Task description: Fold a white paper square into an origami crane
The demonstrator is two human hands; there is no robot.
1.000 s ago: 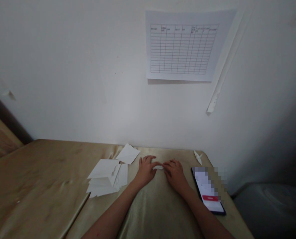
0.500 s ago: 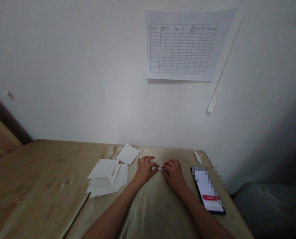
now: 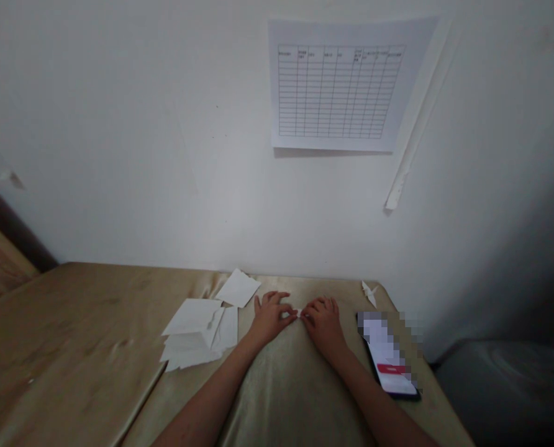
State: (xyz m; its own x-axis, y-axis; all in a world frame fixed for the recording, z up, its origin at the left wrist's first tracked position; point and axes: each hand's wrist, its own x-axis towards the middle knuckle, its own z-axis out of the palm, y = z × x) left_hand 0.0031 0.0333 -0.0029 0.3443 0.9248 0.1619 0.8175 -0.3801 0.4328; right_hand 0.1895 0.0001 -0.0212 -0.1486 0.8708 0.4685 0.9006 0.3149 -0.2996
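Observation:
Between my hands is a small folded piece of white paper (image 3: 299, 313), mostly covered by fingertips. My left hand (image 3: 271, 315) pinches its left end between thumb and index finger, the other fingers raised and spread. From the other side, my right hand (image 3: 322, 320) grips the paper's right end, fingers bent over it. Left of my left hand lies a loose pile of white paper sheets (image 3: 193, 316), some with torn edges. Another square white sheet (image 3: 238, 288) rests behind the pile, near the wall.
A folded paper bird (image 3: 370, 294) sits at the back right corner of the cloth-covered surface (image 3: 95, 323). A smartphone (image 3: 389, 357) with a lit screen lies right of my right arm. On the wall hangs a printed table sheet (image 3: 337, 90). A dark grey object (image 3: 505, 391) stands at right.
Both hands stay in almost the same place. The right fingers have closed a little further over the paper, so less of it shows. The view has shifted slightly.

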